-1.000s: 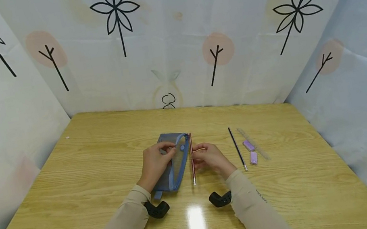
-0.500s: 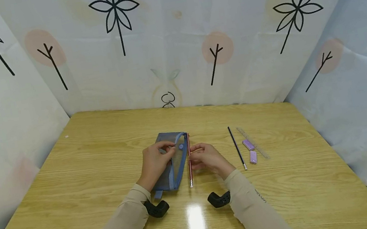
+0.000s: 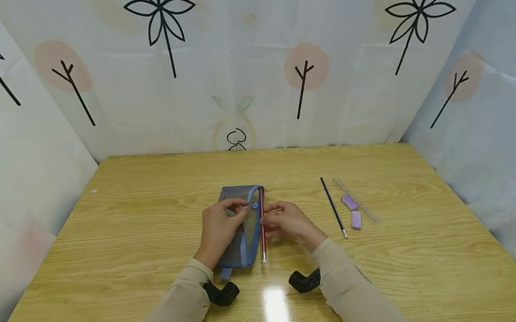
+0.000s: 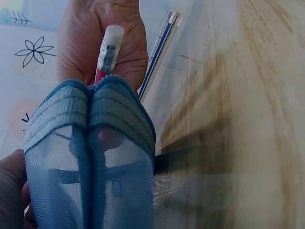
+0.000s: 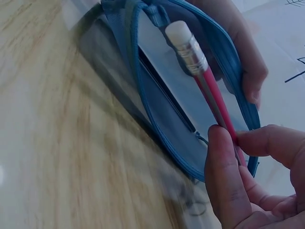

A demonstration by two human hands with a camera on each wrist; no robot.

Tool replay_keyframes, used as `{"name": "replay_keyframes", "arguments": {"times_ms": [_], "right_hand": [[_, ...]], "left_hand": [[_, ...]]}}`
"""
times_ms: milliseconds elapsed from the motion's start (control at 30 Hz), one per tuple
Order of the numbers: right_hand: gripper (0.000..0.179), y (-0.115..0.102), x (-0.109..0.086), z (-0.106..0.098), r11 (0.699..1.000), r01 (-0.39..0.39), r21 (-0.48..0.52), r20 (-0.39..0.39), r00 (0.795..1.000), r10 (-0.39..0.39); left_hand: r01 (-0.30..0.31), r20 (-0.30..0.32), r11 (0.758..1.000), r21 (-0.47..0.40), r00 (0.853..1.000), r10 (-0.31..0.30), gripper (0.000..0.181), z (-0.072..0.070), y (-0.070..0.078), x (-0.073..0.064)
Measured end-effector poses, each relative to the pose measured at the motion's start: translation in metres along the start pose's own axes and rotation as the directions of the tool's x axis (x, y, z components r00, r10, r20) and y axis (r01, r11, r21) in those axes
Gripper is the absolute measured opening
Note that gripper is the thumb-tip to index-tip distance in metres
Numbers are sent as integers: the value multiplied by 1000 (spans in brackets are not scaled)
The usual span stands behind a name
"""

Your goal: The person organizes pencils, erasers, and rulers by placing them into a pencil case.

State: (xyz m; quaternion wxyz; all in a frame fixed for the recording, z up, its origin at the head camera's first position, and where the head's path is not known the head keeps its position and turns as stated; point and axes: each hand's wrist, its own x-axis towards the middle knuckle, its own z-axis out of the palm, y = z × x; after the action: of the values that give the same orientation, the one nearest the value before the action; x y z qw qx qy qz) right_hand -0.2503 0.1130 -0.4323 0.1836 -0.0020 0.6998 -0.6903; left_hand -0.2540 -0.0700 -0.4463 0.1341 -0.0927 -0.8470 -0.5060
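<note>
White cloth hangings with black plant prints (image 3: pixel 232 44) stand at the left, far and right edges of the rectangular wood-grain worktop (image 3: pixel 78 285). At its middle lies a blue-trimmed, translucent mesh pouch (image 3: pixel 233 254), mouth open toward the right. Hands: apart. The left hand (image 3: pixel 219 226) pinches the pouch's rim; the right hand (image 3: pixel 293 224) grips a slim red pencil with a white eraser tip (image 5: pixel 214 98) at the mouth, tip end near. Entry into the pouch: cannot be determined. Right of the hands: a clear plastic ruler (image 3: pixel 366 211), a dark-blue white-tipped pencil (image 3: pixel 333 207) and, smallest, two purple block erasers (image 3: pixel 356 220), one far, one near.
</note>
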Motion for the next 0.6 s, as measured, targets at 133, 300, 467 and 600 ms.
{"name": "replay_keyframes", "arguments": {"times_ms": [133, 300, 467, 600], "right_hand": [[37, 1, 2, 8, 1000, 20, 10, -20, 1000, -20], [33, 5, 4, 17, 998, 55, 39, -62, 997, -53], [33, 11, 7, 24, 996, 72, 54, -83, 994, -68], [32, 15, 8, 28, 995, 84, 50, -81, 993, -80]], "left_hand": [[12, 4, 1000, 2, 1000, -12, 11, 1, 0, 0], [12, 1, 1000, 24, 1000, -12, 13, 2, 2, 0], [6, -10, 1000, 19, 1000, -6, 12, 3, 3, -1], [4, -12, 1000, 20, 1000, -4, 11, 4, 1, -2]]}}
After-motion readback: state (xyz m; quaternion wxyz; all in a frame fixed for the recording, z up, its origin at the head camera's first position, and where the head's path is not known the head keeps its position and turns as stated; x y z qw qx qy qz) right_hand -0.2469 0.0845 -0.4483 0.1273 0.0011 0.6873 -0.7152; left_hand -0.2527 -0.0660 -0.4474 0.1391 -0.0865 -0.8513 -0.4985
